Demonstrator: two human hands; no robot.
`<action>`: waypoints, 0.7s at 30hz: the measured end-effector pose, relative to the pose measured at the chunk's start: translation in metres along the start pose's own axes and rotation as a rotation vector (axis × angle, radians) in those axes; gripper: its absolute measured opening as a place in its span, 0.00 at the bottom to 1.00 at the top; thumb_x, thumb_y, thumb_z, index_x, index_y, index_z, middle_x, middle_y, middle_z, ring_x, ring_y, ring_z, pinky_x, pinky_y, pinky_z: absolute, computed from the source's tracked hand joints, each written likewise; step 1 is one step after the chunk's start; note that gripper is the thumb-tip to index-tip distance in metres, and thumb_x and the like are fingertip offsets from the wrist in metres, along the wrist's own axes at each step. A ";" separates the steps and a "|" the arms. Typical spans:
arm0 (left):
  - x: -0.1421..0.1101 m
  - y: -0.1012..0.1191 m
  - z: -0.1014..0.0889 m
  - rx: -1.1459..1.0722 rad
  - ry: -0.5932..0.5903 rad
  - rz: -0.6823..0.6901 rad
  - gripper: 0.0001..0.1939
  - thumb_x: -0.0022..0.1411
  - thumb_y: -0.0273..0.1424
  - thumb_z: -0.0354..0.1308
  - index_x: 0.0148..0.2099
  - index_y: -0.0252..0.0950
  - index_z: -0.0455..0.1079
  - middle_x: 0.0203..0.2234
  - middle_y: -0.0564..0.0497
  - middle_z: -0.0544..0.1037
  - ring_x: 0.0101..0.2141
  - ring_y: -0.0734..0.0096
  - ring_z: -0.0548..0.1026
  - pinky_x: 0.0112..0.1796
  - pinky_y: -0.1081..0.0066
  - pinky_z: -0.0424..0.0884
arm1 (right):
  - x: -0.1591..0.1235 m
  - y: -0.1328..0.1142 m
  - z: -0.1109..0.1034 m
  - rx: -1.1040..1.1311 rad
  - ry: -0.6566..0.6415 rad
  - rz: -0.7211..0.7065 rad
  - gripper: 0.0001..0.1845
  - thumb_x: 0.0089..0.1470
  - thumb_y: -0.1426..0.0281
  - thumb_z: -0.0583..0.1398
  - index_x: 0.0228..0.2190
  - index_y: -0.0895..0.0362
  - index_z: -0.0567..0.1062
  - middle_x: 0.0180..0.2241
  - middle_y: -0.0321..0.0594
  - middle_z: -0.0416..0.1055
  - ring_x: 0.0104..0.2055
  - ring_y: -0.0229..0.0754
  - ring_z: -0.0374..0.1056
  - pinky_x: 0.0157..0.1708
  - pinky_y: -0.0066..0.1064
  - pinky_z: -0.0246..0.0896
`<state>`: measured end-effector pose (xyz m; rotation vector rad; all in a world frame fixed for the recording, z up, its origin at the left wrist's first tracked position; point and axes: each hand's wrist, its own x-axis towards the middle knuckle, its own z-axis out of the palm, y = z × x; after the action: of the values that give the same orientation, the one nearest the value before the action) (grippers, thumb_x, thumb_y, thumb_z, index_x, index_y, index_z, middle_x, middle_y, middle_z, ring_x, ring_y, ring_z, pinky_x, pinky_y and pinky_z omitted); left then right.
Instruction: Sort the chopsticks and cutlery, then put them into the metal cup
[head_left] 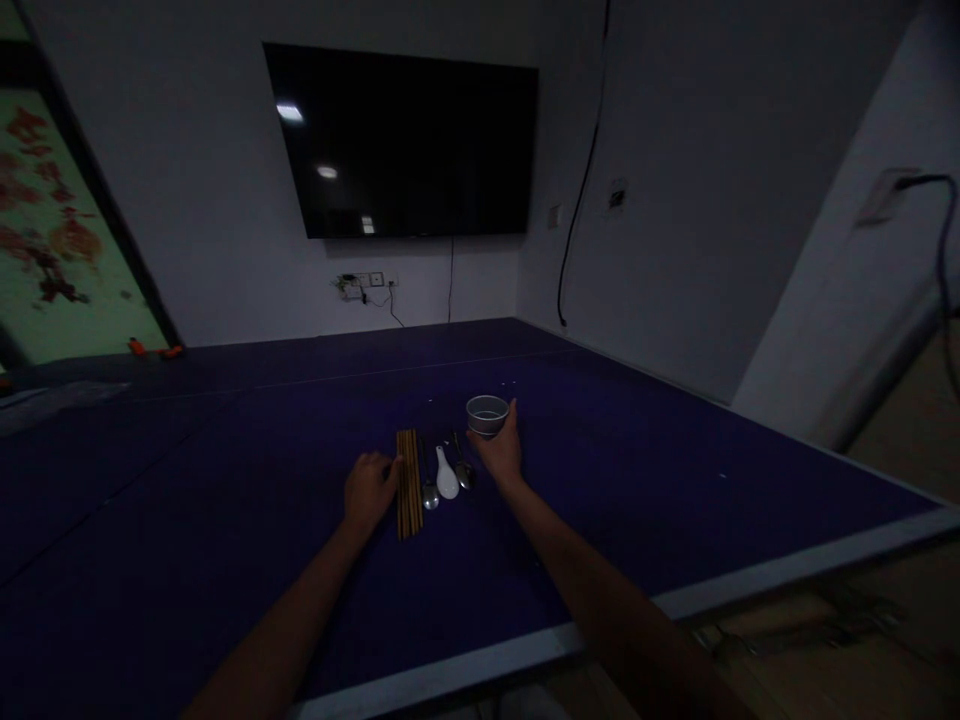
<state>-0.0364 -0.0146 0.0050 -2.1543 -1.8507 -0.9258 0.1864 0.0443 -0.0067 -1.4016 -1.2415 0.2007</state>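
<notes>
My right hand (501, 448) grips a small round metal bowl (487, 414), thumb on the near side and fingers around its right side. The bowl is upright, and I cannot tell whether it touches the table. Beside a row of wooden chopsticks (409, 487) lies my left hand (369, 490), its fingers bent loosely downward and its thumb at the chopsticks' left edge. Nothing shows in that hand. Right of the chopsticks come a metal spoon (430, 495), a white soup spoon (448, 480) and another metal spoon (464, 473), side by side.
The utensils lie on a wide dark blue table (262, 590) with a pale front edge (465, 672). Clear plastic (56, 403) and orange objects (154, 349) are at the far left. A television (412, 145) hangs on the wall; a black cable (583, 190) dangles near the corner.
</notes>
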 end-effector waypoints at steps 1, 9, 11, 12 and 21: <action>0.000 0.000 -0.001 0.002 -0.012 -0.008 0.27 0.64 0.44 0.38 0.27 0.35 0.71 0.25 0.47 0.73 0.32 0.67 0.69 0.33 0.70 0.62 | 0.000 0.000 0.000 -0.002 0.001 -0.008 0.59 0.39 0.60 0.64 0.62 0.62 0.38 0.57 0.55 0.58 0.58 0.51 0.57 0.53 0.39 0.55; 0.002 0.004 -0.004 0.013 -0.073 -0.059 0.27 0.64 0.43 0.38 0.28 0.35 0.72 0.25 0.47 0.75 0.32 0.67 0.70 0.33 0.71 0.61 | -0.005 -0.027 -0.016 -0.148 0.204 -0.238 0.51 0.48 0.52 0.59 0.62 0.60 0.40 0.63 0.58 0.42 0.63 0.56 0.42 0.54 0.49 0.48; 0.002 0.006 -0.005 0.026 -0.115 -0.121 0.27 0.65 0.44 0.37 0.30 0.35 0.72 0.25 0.48 0.75 0.30 0.69 0.71 0.31 0.72 0.60 | -0.011 -0.038 -0.022 -0.137 0.241 -0.386 0.40 0.52 0.53 0.55 0.60 0.58 0.50 0.60 0.55 0.50 0.61 0.52 0.48 0.53 0.47 0.50; 0.002 0.007 -0.006 0.042 -0.137 -0.164 0.27 0.65 0.44 0.37 0.31 0.35 0.72 0.24 0.48 0.75 0.29 0.69 0.71 0.30 0.72 0.59 | -0.015 -0.043 -0.024 -0.121 0.228 -0.474 0.33 0.54 0.55 0.54 0.56 0.58 0.57 0.56 0.53 0.58 0.58 0.50 0.54 0.52 0.44 0.52; 0.000 0.015 -0.012 0.178 -0.307 -0.182 0.32 0.65 0.48 0.31 0.36 0.36 0.73 0.28 0.46 0.77 0.32 0.67 0.75 0.29 0.73 0.59 | -0.050 -0.057 -0.016 -0.319 -0.240 -0.764 0.26 0.61 0.58 0.48 0.17 0.57 0.69 0.15 0.36 0.67 0.20 0.34 0.63 0.23 0.27 0.45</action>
<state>-0.0267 -0.0238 0.0185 -2.1421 -2.2061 -0.4523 0.1470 -0.0177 0.0174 -1.0823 -1.9848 -0.3825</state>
